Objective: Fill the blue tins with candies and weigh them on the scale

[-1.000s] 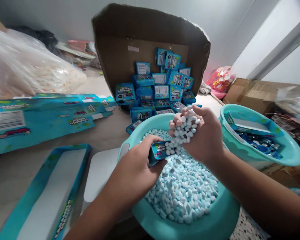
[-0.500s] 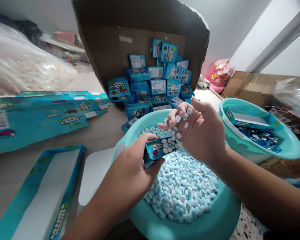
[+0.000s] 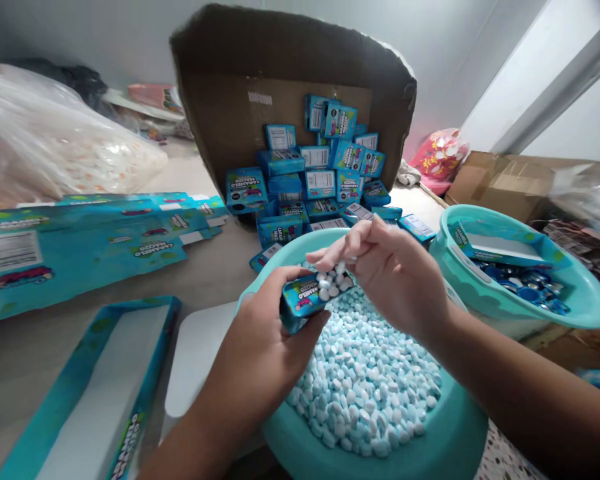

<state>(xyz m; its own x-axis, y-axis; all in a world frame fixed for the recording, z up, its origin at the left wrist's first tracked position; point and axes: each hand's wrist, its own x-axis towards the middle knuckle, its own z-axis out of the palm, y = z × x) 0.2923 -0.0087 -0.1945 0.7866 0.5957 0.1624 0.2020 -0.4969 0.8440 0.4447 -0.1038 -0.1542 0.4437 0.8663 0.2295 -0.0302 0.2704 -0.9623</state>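
Observation:
My left hand (image 3: 265, 333) grips a small blue candy tin (image 3: 303, 295) with "Caramelo Macizo" lettering, tilted on its side. White candies (image 3: 331, 288) are heaped at its open end. Close over that end is my right hand (image 3: 397, 273), fingers curled and tipped downward, with a few white candies between and beneath the fingers; its palm is partly hidden. Both hands are above a turquoise tub (image 3: 380, 463) holding a mass of pale blue and white candies (image 3: 365, 380).
Behind the tub, a cardboard carton (image 3: 220, 93) on its side holds many blue boxes (image 3: 320, 185). At right stands another turquoise tub (image 3: 587, 287) with shiny blue pieces and a tray. Flattened printed cardboard (image 3: 90, 253) and a long blue tray (image 3: 100, 380) lie left. A clear bag (image 3: 80, 147) sits behind.
My right hand has turned over and come down toward the tin, and fewer candies show in it. My left hand still grips the tin. The camera view has shifted slightly.

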